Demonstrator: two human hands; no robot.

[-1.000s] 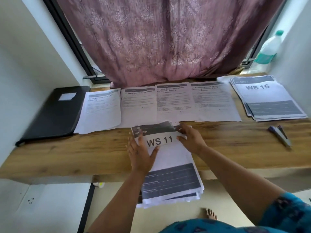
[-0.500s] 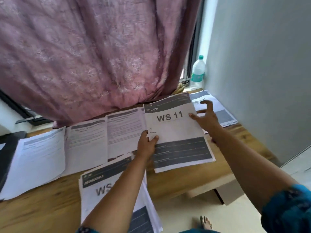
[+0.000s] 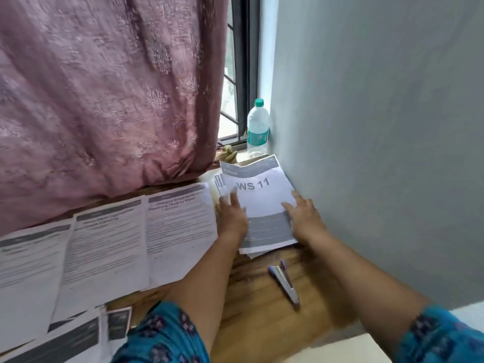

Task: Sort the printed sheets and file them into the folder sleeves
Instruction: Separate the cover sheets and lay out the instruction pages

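The left hand (image 3: pixel 234 215) lies flat on the left side of the WS 11 sheet (image 3: pixel 258 197). Its fingers are straight and spread out, and they press on the paper. The right hand (image 3: pixel 303 217) rests on the right side of the same sheet with its fingers stretched out too. Neither hand curls round anything.

The WS 11 sheet is white with a grey band at the top and a bigger grey block low down. It says "WS 11" in big letters. It sits on top of a pile of sheets (image 3: pixel 219 183) at the far right end of the wooden desk (image 3: pixel 256 310), just beside the grey wall (image 3: pixel 379 153). Edges of the pile peek out on the left and at the near end.

Three more printed sheets (image 3: pixel 180 231) lie in a row to the left, side by side. Another stack of sheets (image 3: pixel 76 339) sits at the near left edge, partly cut off.

A stapler (image 3: pixel 285 282) lies on the desk near the pile. A water bottle (image 3: pixel 258 128) with a green cap stands in the corner by the window. A pink curtain (image 3: pixel 104 87) hangs behind the desk.
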